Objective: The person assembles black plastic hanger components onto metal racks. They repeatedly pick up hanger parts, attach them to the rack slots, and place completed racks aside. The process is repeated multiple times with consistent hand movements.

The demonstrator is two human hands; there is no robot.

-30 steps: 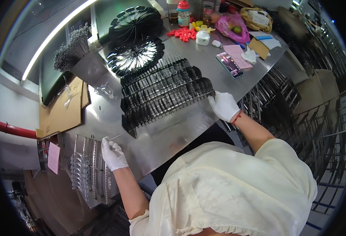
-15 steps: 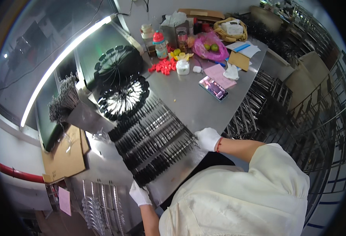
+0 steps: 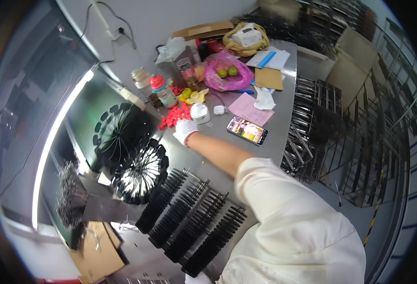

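Observation:
My right hand [image 3: 186,131], in a white glove, reaches over the table to the near edge of a pile of small red pieces [image 3: 174,116]. Its fingertips are hidden, so whether a piece is between them cannot be made out. Below lies a rack [image 3: 207,190] carrying rows of slim, black-ended metal pieces [image 3: 182,210]. At the rack's near corner, my gloved left hand [image 3: 197,278] grips it, mostly cut off by the lower edge of the picture. A white lidded jar [image 3: 200,113] stands just right of the red pile.
Two round black-rimmed wire holders [image 3: 142,171] stand left of the rack, beside a metal box of thin wires [image 3: 71,194]. Beyond my right hand are a bottle [image 3: 163,91], a pink bag of green fruit [image 3: 227,73] and a phone [image 3: 247,130]. Metal racks [image 3: 355,132] fill the right side.
My right hand has left the rack's right corner and moved forward and left to the red pieces. My left hand stays by the rack's near corner. The view has shifted.

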